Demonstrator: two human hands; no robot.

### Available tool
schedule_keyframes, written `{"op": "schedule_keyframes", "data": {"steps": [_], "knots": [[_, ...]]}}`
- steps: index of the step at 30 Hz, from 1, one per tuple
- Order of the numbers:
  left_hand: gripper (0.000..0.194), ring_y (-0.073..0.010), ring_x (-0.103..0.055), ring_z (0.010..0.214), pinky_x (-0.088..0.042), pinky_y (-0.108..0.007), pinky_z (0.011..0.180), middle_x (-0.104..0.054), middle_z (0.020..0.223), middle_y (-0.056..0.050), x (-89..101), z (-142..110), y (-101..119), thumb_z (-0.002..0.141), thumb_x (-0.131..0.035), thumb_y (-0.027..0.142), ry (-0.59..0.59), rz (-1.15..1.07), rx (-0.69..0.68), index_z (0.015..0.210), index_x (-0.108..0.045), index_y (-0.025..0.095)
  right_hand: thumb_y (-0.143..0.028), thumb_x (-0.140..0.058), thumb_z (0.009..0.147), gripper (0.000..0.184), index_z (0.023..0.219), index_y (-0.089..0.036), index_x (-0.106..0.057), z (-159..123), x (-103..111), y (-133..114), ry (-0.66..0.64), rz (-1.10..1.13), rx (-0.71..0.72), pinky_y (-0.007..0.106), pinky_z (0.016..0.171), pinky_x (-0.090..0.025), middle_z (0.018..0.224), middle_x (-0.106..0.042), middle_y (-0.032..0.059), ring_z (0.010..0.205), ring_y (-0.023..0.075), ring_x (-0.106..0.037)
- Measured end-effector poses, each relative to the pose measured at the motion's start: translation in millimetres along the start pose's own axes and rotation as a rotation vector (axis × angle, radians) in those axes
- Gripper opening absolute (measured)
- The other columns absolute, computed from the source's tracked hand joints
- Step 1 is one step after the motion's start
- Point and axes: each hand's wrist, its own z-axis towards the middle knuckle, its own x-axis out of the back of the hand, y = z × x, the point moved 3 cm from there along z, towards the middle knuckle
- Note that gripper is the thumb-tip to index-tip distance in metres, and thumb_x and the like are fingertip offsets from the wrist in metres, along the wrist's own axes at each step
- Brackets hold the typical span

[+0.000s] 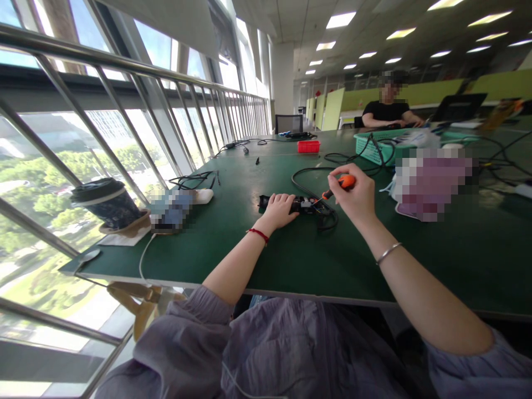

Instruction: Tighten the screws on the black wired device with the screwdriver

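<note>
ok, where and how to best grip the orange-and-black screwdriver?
I'd take the orange-and-black screwdriver by its handle, coming from the right and above, as the right hand does. The handle is thick and tilts up to the right; the thin shaft slopes down-left toward the black device, which would crowd a grip there.

Bright daylight is streaming through the left windows [152, 43], washing out the view outside | ceiling panels [341, 20] are glowing above a dimmer room | the tabletop [233, 244] is catching pale sheen | wide-angle distortion is stretching the railing [128, 67] leftward | pixel blocks are masking a seated person's head [392, 87] | the black device [306, 205] is losing dark detail
</note>
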Motion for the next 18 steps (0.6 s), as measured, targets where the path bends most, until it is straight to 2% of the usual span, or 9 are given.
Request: {"op": "schedule_keyframes", "data": {"steps": [3, 8, 11, 15, 18], "knots": [[0.054, -0.0285, -0.04, 0.128, -0.022, -0.043, 0.111, -0.047, 0.137, -0.014, 0.0, -0.3, 0.1, 0.09, -0.05, 0.038, -0.001, 0.004, -0.001, 0.136, -0.038, 0.014, -0.037, -0.058, 0.078, 0.015, 0.075, -0.023, -0.058, 0.2, 1.2, -0.4, 0.007, -0.032, -0.019, 0.028, 0.052, -0.043, 0.058, -0.056, -0.0022, 0.051, 0.0155, -0.055], [0.054, -0.0287, -0.04, 0.128, -0.023, -0.045, 0.112, -0.047, 0.137, -0.015, -2.1, 0.9, -0.7, 0.09, -0.051, 0.038, 0.003, 0.0, -0.002, 0.136, -0.038, 0.013, -0.032, -0.061, 0.073, 0.027, 0.098, -0.022, -0.057, 0.3, 0.1, -0.4, 0.022, 0.061, 0.025, 0.029, 0.053, -0.047, 0.076, -0.061, -0.0009, 0.053, 0.0143, -0.058], [0.054, -0.0287, -0.04, 0.128, -0.023, -0.046, 0.112, -0.046, 0.137, -0.015, -2.7, 1.4, -1.4, 0.09, -0.05, 0.037, 0.009, -0.004, -0.007, 0.136, -0.038, 0.014, -0.031, -0.06, 0.073, 0.029, 0.1, -0.021, -0.056, 0.1, -0.4, -0.9, 0.011, 0.09, 0.036, 0.029, 0.054, -0.048, 0.081, -0.062, 0.0002, 0.054, 0.0136, -0.059], [0.053, -0.0286, -0.04, 0.129, -0.023, -0.046, 0.112, -0.047, 0.137, -0.015, -1.6, 0.7, -1.2, 0.089, -0.051, 0.037, 0.011, -0.009, -0.005, 0.136, -0.039, 0.015, -0.036, -0.059, 0.076, 0.017, 0.085, -0.022, -0.06, 0.3, 0.5, 0.6, 0.001, 0.005, -0.025, 0.029, 0.052, -0.045, 0.064, -0.059, -0.0013, 0.052, 0.0155, -0.057], [0.053, -0.0288, -0.041, 0.129, -0.023, -0.046, 0.112, -0.047, 0.137, -0.015, -0.7, 0.3, -0.6, 0.089, -0.05, 0.037, 0.008, -0.008, -0.004, 0.135, -0.039, 0.014, -0.039, -0.057, 0.078, 0.018, 0.071, -0.022, -0.059, 0.7, 1.1, 1.5, -0.007, -0.045, -0.056, 0.028, 0.05, -0.042, 0.057, -0.056, -0.0007, 0.052, 0.017, -0.056]]}}
